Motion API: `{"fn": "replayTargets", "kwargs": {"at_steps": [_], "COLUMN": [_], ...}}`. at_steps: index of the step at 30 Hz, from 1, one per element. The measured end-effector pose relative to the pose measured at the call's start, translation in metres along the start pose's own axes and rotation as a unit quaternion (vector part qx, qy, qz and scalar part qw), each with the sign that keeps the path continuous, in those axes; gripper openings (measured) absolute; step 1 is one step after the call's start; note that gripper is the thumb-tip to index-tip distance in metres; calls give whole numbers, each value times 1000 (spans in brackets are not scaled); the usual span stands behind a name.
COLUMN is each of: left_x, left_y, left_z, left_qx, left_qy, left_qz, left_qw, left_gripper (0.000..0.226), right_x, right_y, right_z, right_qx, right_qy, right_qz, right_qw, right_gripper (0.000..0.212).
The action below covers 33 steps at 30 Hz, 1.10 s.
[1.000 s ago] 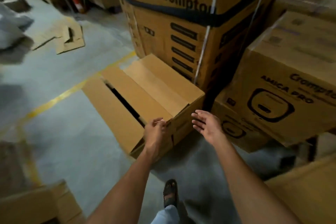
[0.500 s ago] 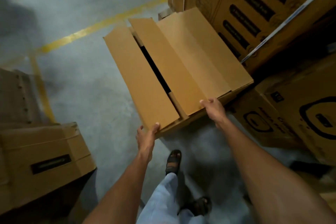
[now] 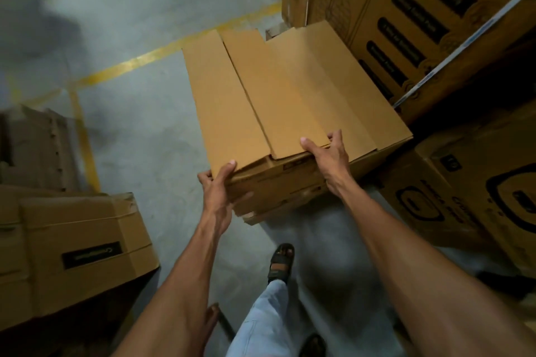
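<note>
Concrete floor (image 3: 150, 124) below, carton (image 3: 278, 101) gripped between left hand (image 3: 219, 185) and right hand (image 3: 327, 153).

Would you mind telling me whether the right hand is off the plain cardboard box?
No, the right hand grips the near edge of the plain cardboard box.

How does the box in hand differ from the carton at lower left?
The held box is gripped at its near edge by the left hand and right hand; the lower-left carton sits untouched. The held box shows plain, loose top flaps; the lower-left carton carries a black label on its side. Both are brown corrugated cardboard.
</note>
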<state>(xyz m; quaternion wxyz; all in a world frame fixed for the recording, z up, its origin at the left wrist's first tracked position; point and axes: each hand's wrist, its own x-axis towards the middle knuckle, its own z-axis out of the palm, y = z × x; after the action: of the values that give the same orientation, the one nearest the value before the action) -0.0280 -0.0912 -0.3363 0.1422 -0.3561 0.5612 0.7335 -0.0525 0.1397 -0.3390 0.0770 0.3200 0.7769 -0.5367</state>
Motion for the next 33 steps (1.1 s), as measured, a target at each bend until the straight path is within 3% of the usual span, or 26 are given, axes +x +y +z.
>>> {"fn": "replayTargets", "kwargs": {"at_steps": [6,15,18,24,28,33], "left_x": [-62,-209,-260,-340,-382,-424], "left_y": [33,49,47,28,12,-12], "left_z": [-4,-4,0,19,41,83], "left_qx": [84,70,53,65,70,75], "left_qy": [-6,-61,-92,-182,-259,-336], "left_qz": [103,267,309,364,379,379], "left_qw": [991,959,945,911,885,859], "left_gripper": [45,45,43,42,50,39], "right_x": [-55,-177,-226,-306,-356,-406], "right_y": [-3,-21,-27,-12,10,44], "right_z": [-24,-109,-150,-232,-276,-326], "right_qx": [78,181,180,207,229,235], "right_qy": [12,52,89,194,257,357], "right_qz": [-39,-197,-243,-300,-317,-305], "right_qw": [996,962,949,911,884,851], "right_gripper": [54,56,62,48,46,43]}}
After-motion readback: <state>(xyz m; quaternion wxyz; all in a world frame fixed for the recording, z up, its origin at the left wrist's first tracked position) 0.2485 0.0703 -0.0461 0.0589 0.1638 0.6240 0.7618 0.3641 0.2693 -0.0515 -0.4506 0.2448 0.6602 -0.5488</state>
